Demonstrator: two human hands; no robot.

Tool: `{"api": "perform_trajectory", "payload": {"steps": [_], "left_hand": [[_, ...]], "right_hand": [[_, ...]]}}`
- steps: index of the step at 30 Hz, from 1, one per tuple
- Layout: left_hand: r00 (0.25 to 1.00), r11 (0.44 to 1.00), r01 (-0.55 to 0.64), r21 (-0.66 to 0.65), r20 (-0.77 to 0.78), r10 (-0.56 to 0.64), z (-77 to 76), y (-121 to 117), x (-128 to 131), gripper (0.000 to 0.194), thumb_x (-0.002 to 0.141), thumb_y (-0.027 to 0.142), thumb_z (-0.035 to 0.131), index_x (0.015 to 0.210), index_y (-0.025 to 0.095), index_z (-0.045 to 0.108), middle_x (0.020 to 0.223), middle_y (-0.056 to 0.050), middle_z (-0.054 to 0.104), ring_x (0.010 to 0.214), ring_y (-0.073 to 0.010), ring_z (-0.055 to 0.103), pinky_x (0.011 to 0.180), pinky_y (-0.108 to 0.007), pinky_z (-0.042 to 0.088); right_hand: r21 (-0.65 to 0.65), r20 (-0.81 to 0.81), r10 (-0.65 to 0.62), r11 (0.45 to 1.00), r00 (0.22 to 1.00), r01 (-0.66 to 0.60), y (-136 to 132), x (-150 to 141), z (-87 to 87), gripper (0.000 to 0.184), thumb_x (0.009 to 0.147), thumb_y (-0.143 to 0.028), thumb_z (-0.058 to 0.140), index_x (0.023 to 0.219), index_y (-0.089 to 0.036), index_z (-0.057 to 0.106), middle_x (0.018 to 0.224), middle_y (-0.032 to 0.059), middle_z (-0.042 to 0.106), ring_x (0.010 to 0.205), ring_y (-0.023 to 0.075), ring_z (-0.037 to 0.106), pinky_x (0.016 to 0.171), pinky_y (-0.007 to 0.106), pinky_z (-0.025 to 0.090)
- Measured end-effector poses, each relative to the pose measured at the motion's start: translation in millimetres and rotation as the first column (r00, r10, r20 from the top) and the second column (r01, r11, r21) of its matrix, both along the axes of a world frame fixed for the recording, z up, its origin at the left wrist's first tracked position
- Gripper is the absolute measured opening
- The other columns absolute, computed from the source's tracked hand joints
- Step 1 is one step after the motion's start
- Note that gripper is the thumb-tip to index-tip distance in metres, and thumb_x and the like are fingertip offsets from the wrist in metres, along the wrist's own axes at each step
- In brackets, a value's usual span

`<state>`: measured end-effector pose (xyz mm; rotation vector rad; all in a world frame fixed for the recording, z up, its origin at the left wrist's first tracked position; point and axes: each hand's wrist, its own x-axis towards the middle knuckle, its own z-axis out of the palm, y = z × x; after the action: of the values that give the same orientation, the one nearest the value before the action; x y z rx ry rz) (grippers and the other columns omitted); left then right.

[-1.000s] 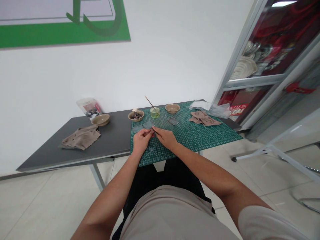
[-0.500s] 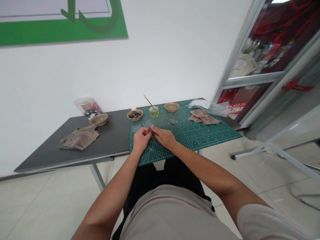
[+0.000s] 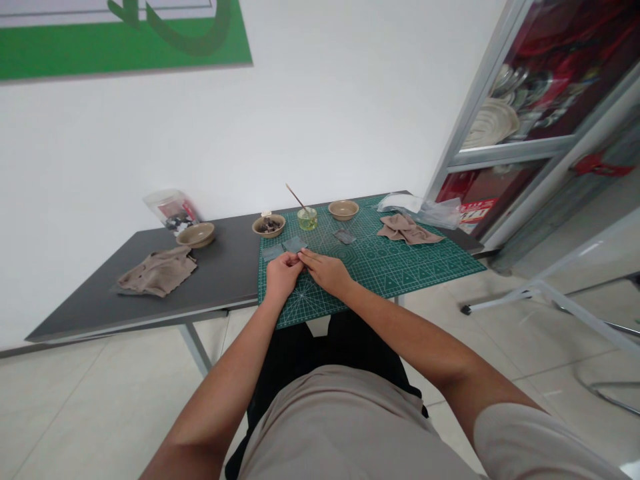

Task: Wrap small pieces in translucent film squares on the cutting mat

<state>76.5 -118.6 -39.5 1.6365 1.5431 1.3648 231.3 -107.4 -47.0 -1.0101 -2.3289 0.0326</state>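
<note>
Over the green cutting mat, my left hand and my right hand meet at their fingertips. Both are closed in a pinch, and whatever lies between the fingers is too small or hidden to make out. Thin grey-blue flat pieces, one at the left and one just beyond my fingers, lie on the mat. Farther right rests another small grey flat piece. Behind the hands stands a small glass jar of yellowish-green contents, with a thin stick leaning in it.
A bowl of dark bits and another bowl stand at the back. Brown cloths lie at left and right. A third bowl is beside a clear plastic container. Clear plastic wrapping lies back right.
My right fingers look straighter and flatter against the left fingertips. More of the grey-blue piece beyond them shows. The camera view has shifted slightly; the other things keep their places.
</note>
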Motion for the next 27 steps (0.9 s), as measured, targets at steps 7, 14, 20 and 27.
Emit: {"api": "perform_trajectory", "payload": {"steps": [7, 14, 20, 27], "left_hand": [[0.996, 1.0, 0.003, 0.011, 0.094, -0.004, 4.8, -4.7, 1.1, 0.01, 0.071, 0.027, 0.068, 0.075, 0.018, 0.07, 0.066, 0.001, 0.071, 0.064, -0.0145, 0.065, 0.063, -0.025, 0.05], [0.972, 0.999, 0.033, 0.009, 0.231, -0.034, 1.9, -5.3, 3.2, 0.022, 0.07, 0.037, 0.073, 0.077, 0.017, 0.068, 0.065, -0.001, 0.07, 0.064, -0.0155, 0.067, 0.066, -0.028, 0.054], [0.971, 0.999, 0.046, 0.008, 0.236, -0.046, 3.6, -6.4, 3.0, 0.019, 0.07, 0.035, 0.072, 0.075, 0.018, 0.066, 0.065, 0.0, 0.07, 0.063, -0.0157, 0.067, 0.064, -0.028, 0.053], [1.0, 1.0, 0.009, -0.007, 0.01, -0.009, 4.8, -2.9, -0.8, 0.008, 0.072, 0.025, 0.065, 0.069, 0.018, 0.067, 0.062, 0.002, 0.068, 0.058, -0.0133, 0.061, 0.06, -0.025, 0.047]], "right_hand": [[-0.015, -0.038, -0.023, 1.0, 0.999, 0.023, -0.9, 0.9, 0.4, 0.043, 0.094, -0.017, 0.046, 0.136, -0.021, 0.055, 0.142, 0.006, 0.053, 0.124, 0.0175, 0.057, 0.103, 0.032, 0.05], [-0.06, -0.057, -0.063, 0.996, 0.996, 0.059, -6.2, 3.0, 9.8, 0.044, 0.094, -0.015, 0.048, 0.137, -0.022, 0.054, 0.138, 0.0058, 0.057, 0.122, 0.0179, 0.059, 0.103, 0.032, 0.05], [-0.047, -0.044, -0.047, 0.998, 0.998, 0.045, -5.7, 2.9, 7.0, 0.045, 0.094, -0.015, 0.048, 0.138, -0.023, 0.051, 0.14, 0.0048, 0.055, 0.123, 0.0176, 0.058, 0.103, 0.032, 0.049], [0.033, -0.006, 0.043, 0.999, 0.999, -0.043, -1.0, 1.0, -2.9, 0.044, 0.093, -0.012, 0.043, 0.136, -0.016, 0.054, 0.143, 0.0086, 0.052, 0.13, 0.0177, 0.051, 0.107, 0.033, 0.046]]}}
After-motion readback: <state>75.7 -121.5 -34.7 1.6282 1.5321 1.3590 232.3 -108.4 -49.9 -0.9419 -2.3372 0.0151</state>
